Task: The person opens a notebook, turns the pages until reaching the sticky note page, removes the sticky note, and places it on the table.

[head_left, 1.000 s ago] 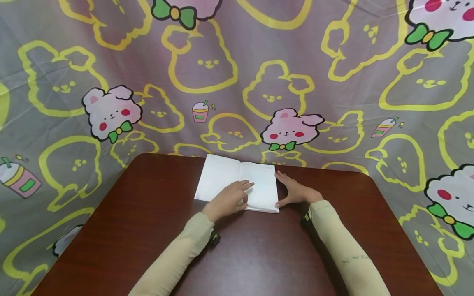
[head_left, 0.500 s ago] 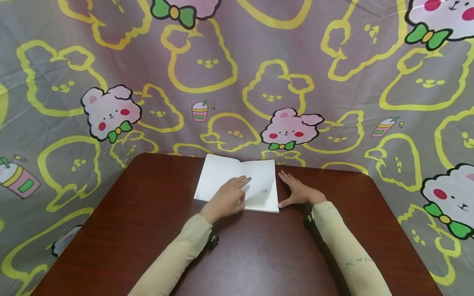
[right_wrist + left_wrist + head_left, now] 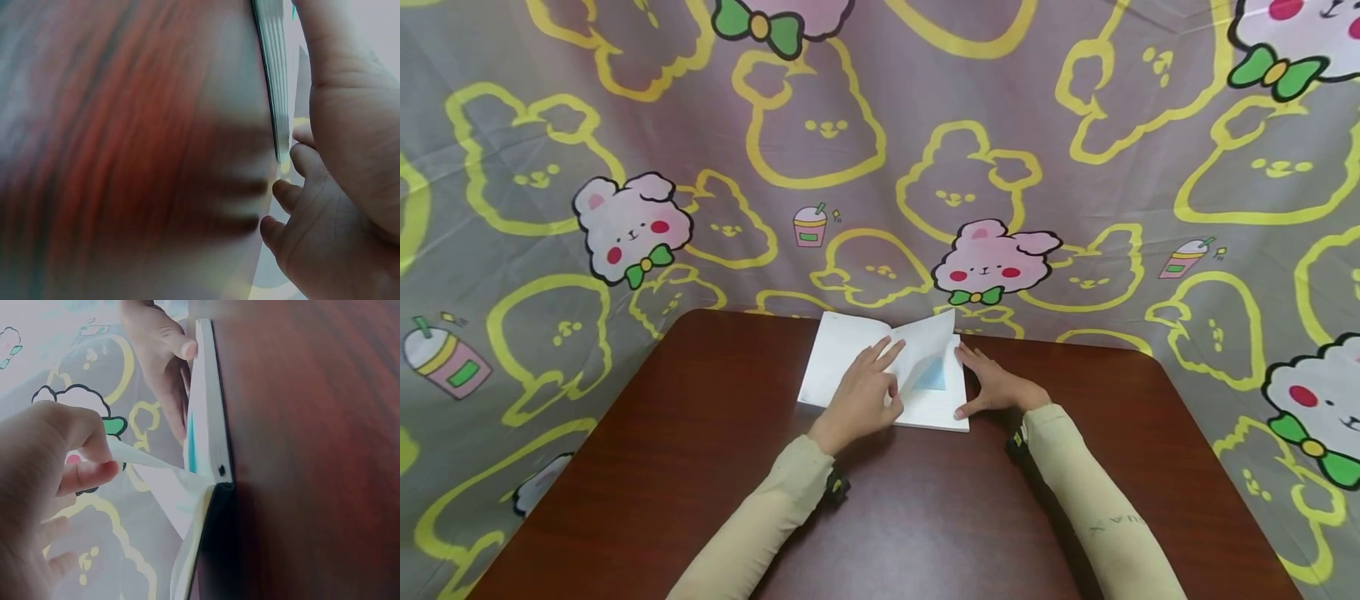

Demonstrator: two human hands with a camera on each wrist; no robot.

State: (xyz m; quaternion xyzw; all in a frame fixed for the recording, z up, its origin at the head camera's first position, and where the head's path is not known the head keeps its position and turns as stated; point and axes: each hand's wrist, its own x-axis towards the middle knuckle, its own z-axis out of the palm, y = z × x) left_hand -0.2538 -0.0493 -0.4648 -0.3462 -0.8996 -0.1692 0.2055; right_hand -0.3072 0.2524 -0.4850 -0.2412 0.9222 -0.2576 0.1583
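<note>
An open book (image 3: 842, 358) with white pages lies near the table's far edge. My left hand (image 3: 861, 396) is over its middle, pinching a page (image 3: 921, 342) between thumb and index finger; the other fingers are spread. That page stands raised and curved, its far corner up. On the page beneath, a blue printed patch (image 3: 934, 377) shows. At the book's right side is my right hand (image 3: 997, 385), thumb on the near right corner and fingers stretched along the right edge. In the left wrist view, the pinched page (image 3: 147, 459) stretches from the fingertips to the book's spine.
The brown wooden table (image 3: 880, 517) extends around the book on its near, left and right sides. Behind it hangs a grey curtain (image 3: 850, 200) with cartoon bears and drink cups, close to the book's far edge. Both forearms wear light sleeves.
The right-hand page, flat a second ago, has lifted and curved up toward the left, uncovering the blue patch. My left hand has tilted slightly upward; the right hand stays by the right edge.
</note>
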